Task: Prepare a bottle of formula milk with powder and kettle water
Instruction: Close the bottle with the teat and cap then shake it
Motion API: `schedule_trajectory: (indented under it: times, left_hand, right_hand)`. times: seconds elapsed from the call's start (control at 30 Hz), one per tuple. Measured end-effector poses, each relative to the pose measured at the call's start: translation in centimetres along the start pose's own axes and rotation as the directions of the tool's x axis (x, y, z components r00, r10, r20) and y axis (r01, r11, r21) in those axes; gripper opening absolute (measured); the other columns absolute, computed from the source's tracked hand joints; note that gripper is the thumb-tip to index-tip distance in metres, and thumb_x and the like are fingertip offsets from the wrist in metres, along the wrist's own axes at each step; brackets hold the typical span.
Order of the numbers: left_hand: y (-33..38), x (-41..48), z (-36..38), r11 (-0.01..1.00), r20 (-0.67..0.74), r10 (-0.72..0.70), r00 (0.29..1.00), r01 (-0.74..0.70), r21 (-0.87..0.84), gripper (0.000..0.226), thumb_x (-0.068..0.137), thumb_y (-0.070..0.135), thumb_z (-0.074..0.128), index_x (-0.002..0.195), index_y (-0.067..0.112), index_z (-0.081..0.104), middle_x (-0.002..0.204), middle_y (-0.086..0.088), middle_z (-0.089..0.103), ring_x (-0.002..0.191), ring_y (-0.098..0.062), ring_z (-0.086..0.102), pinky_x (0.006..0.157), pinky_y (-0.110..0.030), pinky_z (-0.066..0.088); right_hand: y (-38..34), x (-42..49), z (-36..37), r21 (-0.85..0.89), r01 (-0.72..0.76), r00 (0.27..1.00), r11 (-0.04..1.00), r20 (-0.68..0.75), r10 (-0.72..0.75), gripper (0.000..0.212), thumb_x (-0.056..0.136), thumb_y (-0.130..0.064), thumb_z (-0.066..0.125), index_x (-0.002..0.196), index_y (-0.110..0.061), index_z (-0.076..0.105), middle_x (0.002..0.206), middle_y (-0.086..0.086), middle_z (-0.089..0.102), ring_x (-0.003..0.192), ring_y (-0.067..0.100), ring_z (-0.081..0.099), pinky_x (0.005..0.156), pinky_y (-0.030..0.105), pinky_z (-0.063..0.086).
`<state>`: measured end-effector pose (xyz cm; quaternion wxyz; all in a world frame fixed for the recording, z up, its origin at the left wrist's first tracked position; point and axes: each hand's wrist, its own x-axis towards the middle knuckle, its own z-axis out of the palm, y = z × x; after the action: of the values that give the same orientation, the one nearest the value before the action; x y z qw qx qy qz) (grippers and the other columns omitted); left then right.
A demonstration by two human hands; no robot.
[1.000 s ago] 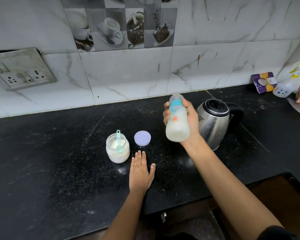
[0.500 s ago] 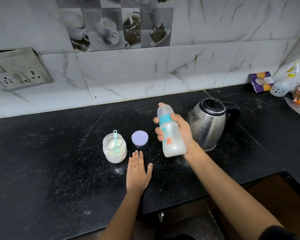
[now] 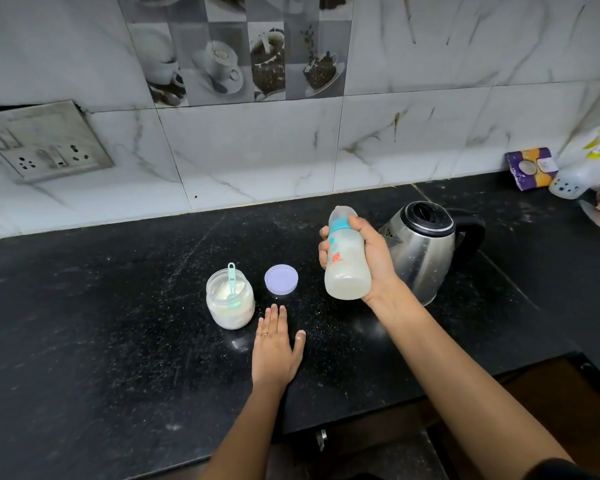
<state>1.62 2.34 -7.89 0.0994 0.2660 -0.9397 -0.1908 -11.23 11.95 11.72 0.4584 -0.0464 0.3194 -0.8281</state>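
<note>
The right hand grasps the baby bottle around its middle, fingers wrapped round the front and thumb at the teal collar. The bottle is held off the counter, tilted with its capped top leaning away and to the left, and its lower part holds cloudy white liquid. The left hand lies flat, palm down, on the black counter, fingers straight and holding nothing; a ring sits on one finger.

Just beyond the left hand's fingertips stands the open powder jar, upright, with a teal scoop standing in the white powder. The jar's lilac lid lies flat on the counter just right of the jar, apart from it. The steel kettle stands behind the right hand, lid closed, black handle pointing right.

A wall socket is mounted on the tiled wall at the left. Packets lie at the counter's far right corner.
</note>
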Motion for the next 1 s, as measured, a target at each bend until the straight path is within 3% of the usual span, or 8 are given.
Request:
schedule_trajectory:
  times: [0.13, 0.23, 0.33, 0.43, 0.53, 0.67, 0.8, 1.0]
  left_hand:
    - [0.2, 0.0, -0.1, 1.000, 0.005, -0.004, 1.000, 0.004, 0.003, 0.067, 0.099, 0.048, 0.029, 0.152, 0.011, 0.010, 0.160, -0.007, 0.007, 0.147, -0.016, 0.000, 0.119, -0.029, -0.005]
    - [0.2, 0.0, -0.1, 1.000, -0.001, -0.013, 1.000, 0.013, -0.004, 0.068, 0.099, 0.048, 0.029, 0.152, 0.011, 0.009, 0.160, -0.007, 0.006, 0.147, -0.016, -0.001, 0.119, -0.029, -0.005]
    - [0.3, 0.0, 0.0, 1.000, 0.006, -0.018, 1.000, 0.019, -0.007, 0.068, 0.099, 0.048, 0.029, 0.152, 0.011, 0.009, 0.160, -0.007, 0.006, 0.147, -0.016, -0.001, 0.119, -0.029, -0.005]
    - [0.3, 0.1, 0.1, 1.000, -0.002, -0.018, 1.000, 0.018, 0.013, 0.068, 0.098, 0.049, 0.029, 0.152, 0.011, 0.009, 0.160, -0.007, 0.007, 0.147, -0.016, 0.000, 0.119, -0.028, -0.006]
    - [0.3, 0.0, 0.1, 1.000, -0.009, -0.019, 1.000, 0.019, 0.011, 0.068, 0.098, 0.048, 0.030, 0.151, 0.010, 0.011, 0.160, -0.008, 0.008, 0.147, -0.017, 0.001, 0.118, -0.028, -0.006]
    - [0.4, 0.0, 0.0, 1.000, -0.008, -0.022, 1.000, 0.022, 0.010, 0.068, 0.098, 0.049, 0.029, 0.152, 0.011, 0.010, 0.160, -0.007, 0.007, 0.147, -0.016, -0.001, 0.118, -0.028, -0.006]
    - [0.4, 0.0, -0.1, 1.000, -0.004, -0.021, 1.000, 0.021, 0.023, 0.068, 0.098, 0.049, 0.028, 0.152, 0.011, 0.009, 0.160, -0.007, 0.007, 0.147, -0.016, -0.001, 0.118, -0.028, -0.007]
    - [0.5, 0.0, -0.2, 0.999, 0.003, -0.021, 1.000, 0.021, 0.027, 0.068, 0.098, 0.049, 0.027, 0.152, 0.011, 0.009, 0.160, -0.007, 0.006, 0.147, -0.016, -0.001, 0.119, -0.029, -0.005]
  right_hand:
    - [-1.0, -0.3, 0.5, 0.009, 0.021, 0.998, 1.000, 0.057, -0.021, 0.032, 0.074, -0.033, 0.055, 0.088, -0.004, 0.056, 0.080, 0.012, 0.058, 0.063, 0.025, 0.061, 0.072, 0.048, 0.056]
    - [-1.2, -0.3, 0.4, -0.015, 0.025, 0.992, 1.000, 0.126, -0.023, 0.035, 0.073, -0.018, 0.058, 0.104, -0.004, 0.051, 0.087, 0.020, 0.060, 0.074, 0.035, 0.064, 0.076, 0.064, 0.051]
    - [-1.4, -0.1, -0.2, -0.087, 0.048, 0.962, 0.995, 0.273, -0.022, 0.067, 0.062, -0.017, 0.080, 0.119, -0.012, 0.045, 0.093, 0.020, 0.063, 0.073, 0.033, 0.064, 0.064, 0.048, 0.055]
    - [-1.5, 0.3, 0.7, -0.030, 0.021, 0.939, 0.999, 0.344, -0.010, 0.072, 0.047, -0.028, 0.090, 0.104, -0.005, 0.053, 0.085, 0.011, 0.059, 0.062, 0.021, 0.059, 0.049, 0.030, 0.053]
    - [-0.8, 0.8, 0.7, 0.217, -0.045, 0.943, 0.975, 0.330, -0.030, 0.053, 0.049, -0.019, 0.088, 0.092, 0.000, 0.064, 0.085, 0.015, 0.060, 0.066, 0.027, 0.065, 0.057, 0.042, 0.058]
    - [0.4, 0.4, 0.1, 0.045, -0.072, 0.894, 0.996, 0.446, 0.045, 0.049, 0.076, -0.021, 0.072, 0.123, -0.011, 0.060, 0.101, 0.017, 0.064, 0.065, 0.027, 0.062, 0.057, 0.037, 0.055]
    - [-0.4, 1.5, 0.2, 0.224, -0.125, 0.947, 0.967, 0.318, 0.049, 0.053, 0.054, -0.017, 0.086, 0.096, -0.001, 0.057, 0.078, 0.010, 0.062, 0.056, 0.020, 0.062, 0.052, 0.029, 0.054]
    - [-0.7, 0.8, 0.8, 0.059, -0.018, 0.935, 0.998, 0.354, -0.004, 0.047, 0.057, -0.022, 0.084, 0.095, -0.005, 0.062, 0.084, 0.008, 0.060, 0.055, 0.018, 0.056, 0.048, 0.028, 0.051]
